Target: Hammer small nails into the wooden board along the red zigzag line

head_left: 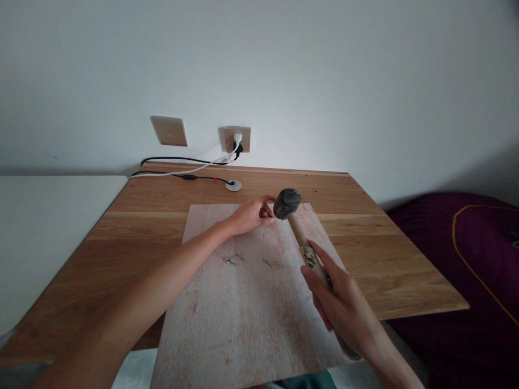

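Hammer (299, 231) up over the far part of the board, dark rounded head hanging just above it, pale wooden handle slanting back toward the person. The right hand (339, 302) is wrapped round the lower handle, fingers (320, 259) curled tight on the wood, with a dark grip end poking out below the palm. The left hand (248, 216) sits right beside the hammer head, thumb and forefinger (267, 212) pinched together at the tips; whatever is between them is too small to make out. The other fingers are tucked in.

Two small clusters of thin metal nails (234, 259) lie loose mid-board. The board (243, 319) is a pale, reddish-speckled sheet, flat, overhanging the near edge of the table (389, 259), which is warm wood with visible grain. At the back are a round grommet (233, 185), black and white cables (182, 174), a plugged wall socket (237, 139), and a beige plate (169, 131) on the plain white wall (324, 81). There is a white surface (48, 227) to the left and dark purple fabric (466, 259) to the right.
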Motion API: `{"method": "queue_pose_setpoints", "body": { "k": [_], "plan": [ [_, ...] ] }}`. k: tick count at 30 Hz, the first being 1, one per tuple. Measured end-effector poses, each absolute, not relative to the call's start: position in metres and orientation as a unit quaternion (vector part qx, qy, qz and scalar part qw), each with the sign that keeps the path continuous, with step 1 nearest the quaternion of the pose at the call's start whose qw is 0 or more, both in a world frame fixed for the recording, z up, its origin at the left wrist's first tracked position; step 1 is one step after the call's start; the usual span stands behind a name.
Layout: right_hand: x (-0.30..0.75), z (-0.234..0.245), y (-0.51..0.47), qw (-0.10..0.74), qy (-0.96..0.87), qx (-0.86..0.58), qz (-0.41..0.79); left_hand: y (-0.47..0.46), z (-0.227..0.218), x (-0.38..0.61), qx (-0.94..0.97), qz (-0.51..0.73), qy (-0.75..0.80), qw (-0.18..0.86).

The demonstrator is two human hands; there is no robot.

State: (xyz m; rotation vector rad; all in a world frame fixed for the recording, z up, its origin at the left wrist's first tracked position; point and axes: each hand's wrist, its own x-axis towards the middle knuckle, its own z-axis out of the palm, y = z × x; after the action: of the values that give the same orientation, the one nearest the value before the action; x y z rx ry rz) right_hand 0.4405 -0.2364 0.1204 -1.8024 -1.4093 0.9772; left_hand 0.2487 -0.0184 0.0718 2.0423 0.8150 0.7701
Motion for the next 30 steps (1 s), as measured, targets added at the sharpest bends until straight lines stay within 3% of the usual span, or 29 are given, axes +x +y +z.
{"method": "queue_pose_setpoints", "body": {
  "k": [30],
  "plan": [
    [0.441,0.1194,-0.237,0.307,-0.55,-0.683,0.37,-0.018,0.0716,0.2489,0.81,0.306,0.317,0.386]
  ]
}}
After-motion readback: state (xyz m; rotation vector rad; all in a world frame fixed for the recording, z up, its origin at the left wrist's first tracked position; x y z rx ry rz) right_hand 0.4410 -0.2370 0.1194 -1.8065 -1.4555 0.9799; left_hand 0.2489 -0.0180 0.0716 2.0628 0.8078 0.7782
